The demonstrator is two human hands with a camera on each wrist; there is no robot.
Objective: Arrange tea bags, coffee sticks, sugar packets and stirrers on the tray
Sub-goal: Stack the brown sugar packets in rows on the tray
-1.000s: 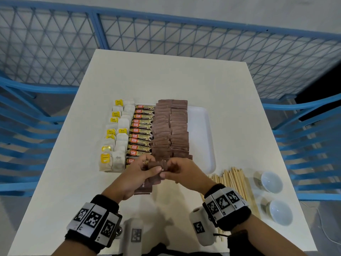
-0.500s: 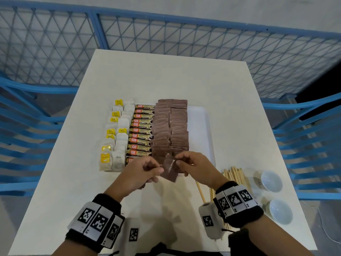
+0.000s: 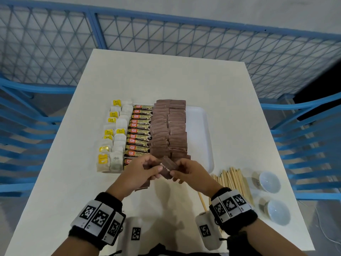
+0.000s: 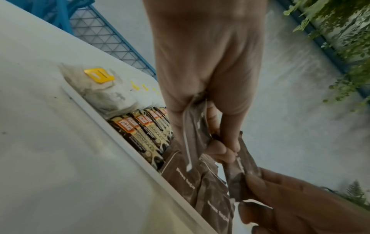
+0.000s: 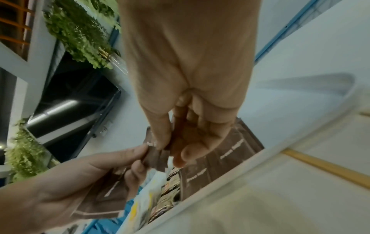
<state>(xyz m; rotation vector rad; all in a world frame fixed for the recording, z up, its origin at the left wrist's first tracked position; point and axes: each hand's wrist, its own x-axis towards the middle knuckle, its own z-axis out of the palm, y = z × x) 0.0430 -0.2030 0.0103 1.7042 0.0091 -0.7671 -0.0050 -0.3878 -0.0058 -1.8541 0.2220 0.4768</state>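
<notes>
A white tray (image 3: 200, 126) in mid-table carries rows of tea bags (image 3: 114, 137), coffee sticks (image 3: 138, 135) and brown sugar packets (image 3: 168, 130). Just in front of its near edge, both hands meet over a brown sugar packet (image 3: 168, 168). My left hand (image 3: 145, 169) pinches its left end and also holds more brown packets (image 4: 194, 139) under the palm. My right hand (image 3: 181, 171) pinches the packet's right end (image 5: 158, 156). Wooden stirrers (image 3: 233, 182) lie in a loose heap on the table right of my right wrist.
Two small white cups (image 3: 269, 180) (image 3: 277, 212) stand near the table's right edge beside the stirrers. The tray's right strip is bare. Blue railings and mesh fencing (image 3: 166, 37) surround the white table (image 3: 166, 74).
Both hands have lifted slightly toward the tray's near edge, and one brown packet has been drawn out of the left hand's bundle and is now pinched by both hands.
</notes>
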